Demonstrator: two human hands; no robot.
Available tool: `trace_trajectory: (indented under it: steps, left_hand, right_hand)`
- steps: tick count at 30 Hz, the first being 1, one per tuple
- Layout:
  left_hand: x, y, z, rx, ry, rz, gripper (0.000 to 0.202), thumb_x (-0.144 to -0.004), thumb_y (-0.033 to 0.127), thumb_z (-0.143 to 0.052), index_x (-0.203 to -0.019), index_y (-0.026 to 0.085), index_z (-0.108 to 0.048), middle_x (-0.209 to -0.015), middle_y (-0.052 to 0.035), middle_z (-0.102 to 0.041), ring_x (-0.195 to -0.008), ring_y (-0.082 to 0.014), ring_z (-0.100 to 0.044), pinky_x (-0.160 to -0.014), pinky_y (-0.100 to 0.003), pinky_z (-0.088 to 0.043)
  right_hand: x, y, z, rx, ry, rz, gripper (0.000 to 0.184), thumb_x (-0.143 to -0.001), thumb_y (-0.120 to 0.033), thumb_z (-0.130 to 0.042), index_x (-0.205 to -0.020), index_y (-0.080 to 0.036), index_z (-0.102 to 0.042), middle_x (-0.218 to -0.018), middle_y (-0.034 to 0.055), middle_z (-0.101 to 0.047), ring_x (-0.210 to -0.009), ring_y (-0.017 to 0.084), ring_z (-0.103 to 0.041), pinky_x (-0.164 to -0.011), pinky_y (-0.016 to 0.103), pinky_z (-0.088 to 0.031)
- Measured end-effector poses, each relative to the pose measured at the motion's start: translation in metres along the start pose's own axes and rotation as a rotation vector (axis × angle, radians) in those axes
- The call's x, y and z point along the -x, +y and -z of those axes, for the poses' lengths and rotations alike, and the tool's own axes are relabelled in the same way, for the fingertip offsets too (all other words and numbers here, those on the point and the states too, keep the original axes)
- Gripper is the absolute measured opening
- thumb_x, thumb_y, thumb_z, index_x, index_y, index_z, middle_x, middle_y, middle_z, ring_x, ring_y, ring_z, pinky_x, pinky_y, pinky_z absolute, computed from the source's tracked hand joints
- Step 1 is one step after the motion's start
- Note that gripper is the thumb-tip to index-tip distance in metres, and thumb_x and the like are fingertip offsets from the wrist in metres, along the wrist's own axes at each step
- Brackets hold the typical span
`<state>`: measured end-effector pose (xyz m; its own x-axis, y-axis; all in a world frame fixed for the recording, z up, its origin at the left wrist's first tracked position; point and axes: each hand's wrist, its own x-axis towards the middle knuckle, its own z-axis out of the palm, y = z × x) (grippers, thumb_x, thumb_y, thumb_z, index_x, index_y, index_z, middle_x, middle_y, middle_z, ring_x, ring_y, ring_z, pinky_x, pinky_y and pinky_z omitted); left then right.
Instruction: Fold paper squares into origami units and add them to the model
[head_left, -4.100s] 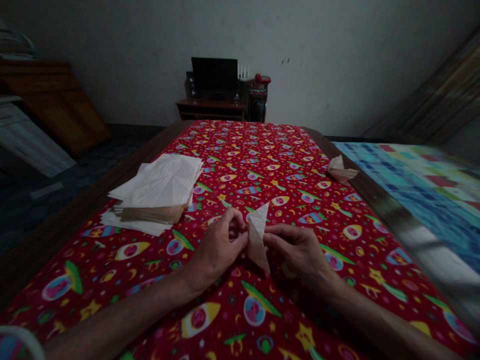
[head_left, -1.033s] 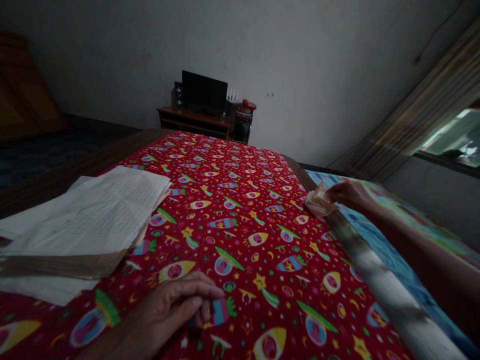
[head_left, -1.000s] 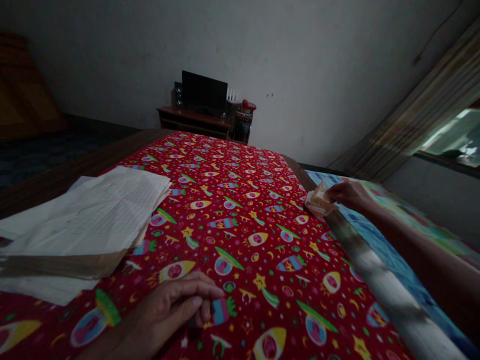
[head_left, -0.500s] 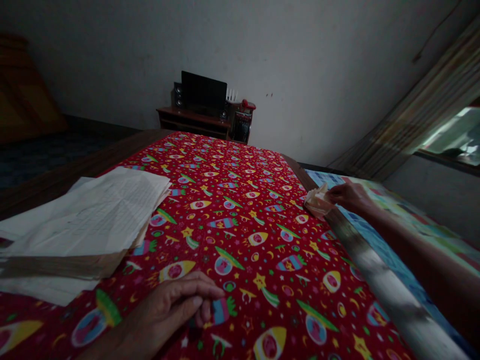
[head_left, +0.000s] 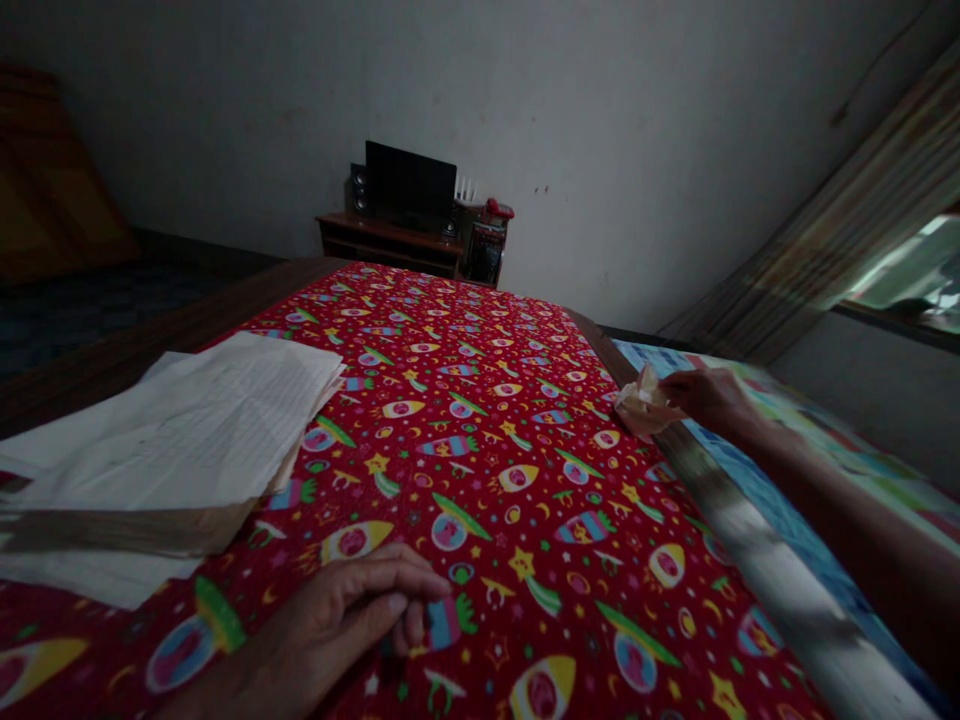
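1. Dim room, bare plaster wall behind a low wooden cabinet [head_left: 379, 238] carrying a black monitor [head_left: 410, 185]; a table under a red rocket-print cloth [head_left: 480, 400] fills the foreground.
2. Right hand [head_left: 709, 395] reaches out to the table's far right edge, its fingers drawn narrow and apparently pinching a crumpled folded paper [head_left: 639, 405].
3. Left hand [head_left: 322, 620] rests on the cloth close to the body, fingers loosely curled, holding nothing.
4. That paper sits at the cloth's edge beside a patchwork quilt [head_left: 780, 490], well apart from the left hand.
5. A stack of lined paper sheets [head_left: 180, 430] lies on the cloth, up and left of the left hand, untouched.
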<state>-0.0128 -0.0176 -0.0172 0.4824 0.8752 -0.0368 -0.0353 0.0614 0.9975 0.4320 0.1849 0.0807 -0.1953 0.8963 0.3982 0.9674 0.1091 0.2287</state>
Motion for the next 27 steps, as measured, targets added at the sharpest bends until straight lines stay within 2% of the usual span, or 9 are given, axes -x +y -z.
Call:
trace_trajectory:
  steps: [3,9,15,21,24,27]
  left_hand:
    - [0.0,-0.001,0.0,0.007,0.001,-0.008,0.027,-0.087,0.042,-0.053,-0.096,0.024,-0.072,-0.079,-0.0021,-0.062,-0.062,-0.0109,-0.055,-0.061,-0.021,-0.045]
    - [0.001,0.0,-0.001,-0.001,0.016,-0.007,0.027,-0.086,0.043,-0.055,-0.094,0.024,-0.072,-0.078,-0.002,-0.063,-0.064,-0.0115,-0.057,-0.06,-0.021,-0.045]
    - [-0.002,0.003,-0.001,0.012,0.01,-0.005,0.03,-0.086,0.046,-0.054,-0.096,0.024,-0.072,-0.079,-0.003,-0.063,-0.064,-0.0118,-0.058,-0.06,-0.021,-0.046]
    - [0.0,-0.002,0.0,-0.041,-0.004,-0.03,0.028,-0.088,0.04,-0.051,-0.097,0.023,-0.071,-0.076,-0.0023,-0.062,-0.063,-0.0114,-0.057,-0.06,-0.021,-0.046]
    - [0.001,0.01,0.002,-0.152,-0.033,-0.058,0.029,-0.092,0.032,-0.043,-0.098,0.023,-0.07,-0.081,-0.0031,-0.063,-0.063,-0.0111,-0.058,-0.058,-0.02,-0.047]
    - [-0.023,0.039,0.002,-0.444,-0.152,-0.162,0.031,-0.091,0.018,-0.041,-0.101,0.024,-0.069,-0.092,-0.0035,-0.063,-0.072,-0.0113,-0.06,-0.063,-0.019,-0.048]
  right_hand:
    - [0.002,0.0,0.0,-0.081,-0.068,-0.048,0.022,-0.07,-0.014,-0.053,-0.075,-0.011,-0.075,-0.065,0.0077,-0.069,-0.054,0.013,-0.058,-0.051,0.021,-0.035]
    - [0.003,0.001,0.007,-0.161,-0.071,-0.215,0.03,-0.074,-0.018,-0.05,-0.087,-0.006,-0.075,-0.07,0.0127,-0.069,-0.058,0.016,-0.057,-0.052,0.025,-0.034]
    - [0.006,0.005,0.007,-0.22,-0.136,-0.255,0.028,-0.07,-0.022,-0.053,-0.08,-0.007,-0.075,-0.063,0.0103,-0.067,-0.056,0.016,-0.056,-0.052,0.026,-0.033]
    - [0.005,0.008,0.004,-0.247,-0.132,-0.266,0.031,-0.069,-0.029,-0.052,-0.077,-0.009,-0.075,-0.059,0.0072,-0.064,-0.056,0.017,-0.056,-0.051,0.025,-0.032]
    - [0.005,0.008,0.001,-0.26,-0.114,-0.254,0.032,-0.068,-0.03,-0.052,-0.075,-0.009,-0.075,-0.058,0.0076,-0.064,-0.055,0.017,-0.056,-0.05,0.026,-0.032]
    - [0.007,0.009,-0.003,-0.278,-0.085,-0.235,0.034,-0.069,-0.031,-0.051,-0.077,-0.008,-0.075,-0.062,0.009,-0.066,-0.056,0.018,-0.056,-0.051,0.026,-0.032]
